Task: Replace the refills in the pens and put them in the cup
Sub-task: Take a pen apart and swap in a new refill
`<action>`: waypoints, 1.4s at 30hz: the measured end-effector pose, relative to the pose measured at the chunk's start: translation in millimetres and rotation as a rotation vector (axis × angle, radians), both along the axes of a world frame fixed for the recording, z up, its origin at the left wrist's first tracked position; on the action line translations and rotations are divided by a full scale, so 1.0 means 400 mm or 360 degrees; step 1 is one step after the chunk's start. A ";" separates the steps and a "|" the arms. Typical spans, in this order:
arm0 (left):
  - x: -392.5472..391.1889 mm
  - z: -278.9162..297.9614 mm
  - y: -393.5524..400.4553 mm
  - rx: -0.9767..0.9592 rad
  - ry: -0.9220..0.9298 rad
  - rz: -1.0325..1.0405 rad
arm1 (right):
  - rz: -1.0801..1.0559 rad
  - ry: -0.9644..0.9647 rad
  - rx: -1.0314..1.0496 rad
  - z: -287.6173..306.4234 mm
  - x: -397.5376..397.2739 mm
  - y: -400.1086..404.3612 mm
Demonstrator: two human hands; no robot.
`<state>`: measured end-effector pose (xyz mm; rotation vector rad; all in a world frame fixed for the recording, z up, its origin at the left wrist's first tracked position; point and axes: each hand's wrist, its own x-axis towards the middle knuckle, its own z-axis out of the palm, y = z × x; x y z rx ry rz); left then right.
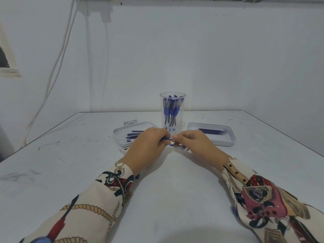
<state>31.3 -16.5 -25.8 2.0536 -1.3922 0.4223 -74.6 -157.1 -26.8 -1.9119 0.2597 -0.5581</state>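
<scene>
Pen point(165, 138) held mid-counter between both hands, just in front of the cup point(172, 111); left hand point(148, 146) has fingers curled round the blue barrel end; right hand point(192, 140) pinches the tip end with thumb and fingertips, nothing released on either side; most of the pen hidden under the fingers, so whether the tip is screwed on or off cannot be told. Handling judgement: pen is light, thin, stiff plastic, smooth so likely to slip or roll; best taken on the barrel with one hand and at the tip section with the other, twisting gently; refill inside likely slender and bendable, push it straight.

Cup is clear, tall, upright toward the far edge centre, already holding many blue pens; probably tips easily if knocked at the rim. Left tray point(122, 135) sits toward the far left of the cup with a few loose refills point(134, 135) scattered in it; right tray point(210, 135) to the far right with a neat bundle of dark refills point(212, 131). Small blue bits point(172, 145) lie on the counter under the hands, another blue piece point(137, 176) by the left wrist; kind unclear.

Counter point(166, 199) is pale, smooth, scuffed with grey marks; round parts will roll on it. Plain white wall behind; white cables point(57, 58) hang down at far left; patterned sleeves on both arms.
</scene>
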 end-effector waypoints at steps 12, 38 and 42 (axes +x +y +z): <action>-0.004 0.000 0.002 -0.0009 -0.0018 -0.0017 | -0.0036 0.0022 -0.0005 0.004 -0.004 0.007; -0.003 0.000 0.004 0.0020 0.0002 0.0009 | -0.0013 -0.0015 0.0108 0.011 -0.010 0.001; -0.005 0.003 0.005 0.0017 0.0010 0.0017 | -0.0017 -0.0051 0.0145 0.012 -0.012 -0.002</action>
